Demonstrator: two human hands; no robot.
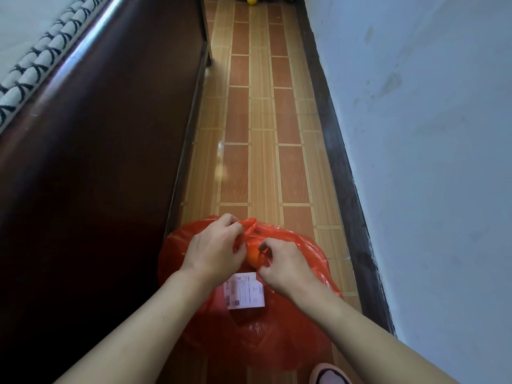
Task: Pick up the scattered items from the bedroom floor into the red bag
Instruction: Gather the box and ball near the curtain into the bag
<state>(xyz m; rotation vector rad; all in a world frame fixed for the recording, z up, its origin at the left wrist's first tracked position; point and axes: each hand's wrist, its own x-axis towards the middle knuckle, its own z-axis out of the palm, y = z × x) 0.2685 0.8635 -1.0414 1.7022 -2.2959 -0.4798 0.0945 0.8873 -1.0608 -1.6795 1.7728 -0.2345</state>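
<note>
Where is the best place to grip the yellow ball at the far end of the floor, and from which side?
Probably from above, fingers around the yellow ball's round sides. It lies free on the floor tiles; dark objects sit close behind it.

Both hands pinch the rim of the red bag [291, 328] near the camera, left hand [214, 249] beside right hand [285, 268], an orange round thing [253, 256] between them. A white label [245, 291] shows on the bag. Far along the tiled floor [260, 128] lies a yellow ball [251, 0], between the dark bed frame [110, 134] at left and the wall [429, 134] at right.

Narrow floor strip [260, 134] open between bed frame [110, 134] and wall [429, 120].
</note>
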